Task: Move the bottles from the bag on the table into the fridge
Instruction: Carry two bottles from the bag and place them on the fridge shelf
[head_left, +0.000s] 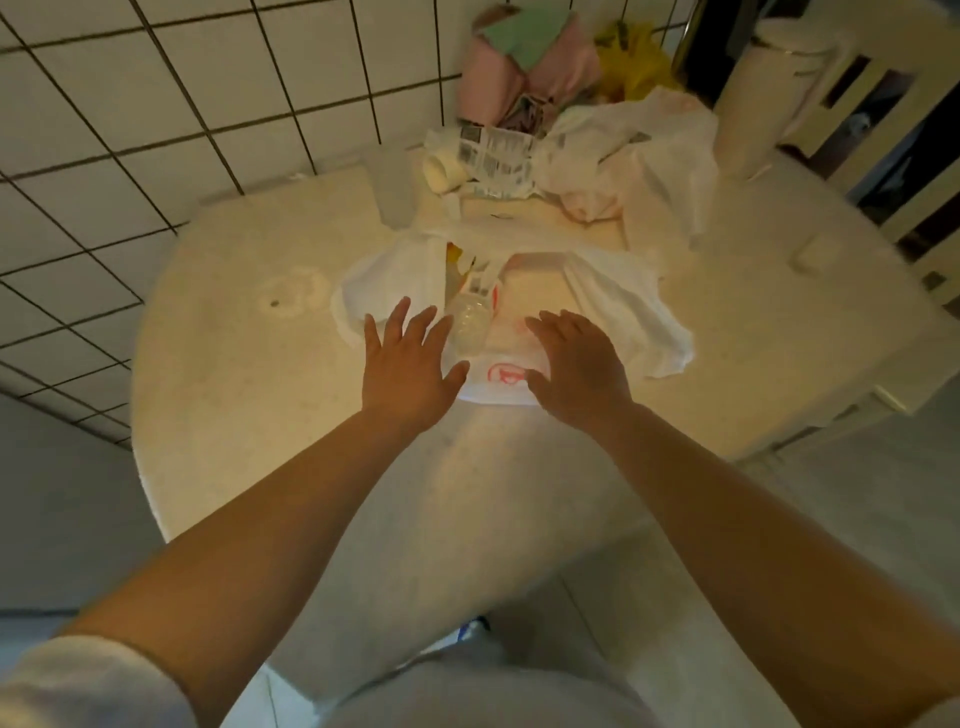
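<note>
Both bare arms reach forward toward twelve o'clock, nearly straight, converging as they go. The left hand (408, 364) is flat, palm down, its fingers spread and straight, pointing to about one o'clock, thumb out at three o'clock. The right hand (579, 366) is also palm down, fingers gently bent and close together, pointing to eleven o'clock. A pale sleeve (78, 686) is pushed up the left arm.

White plastic bag (613, 306) lies flat on round table (234, 322), clear bottle (470, 322) lying in its opening. Left hand (405, 364), fingers spread, just left of bottle; right hand (576, 364), fingers extended, over bag's near edge right of bottle. Crumpled bags (649, 156) behind bag.
</note>
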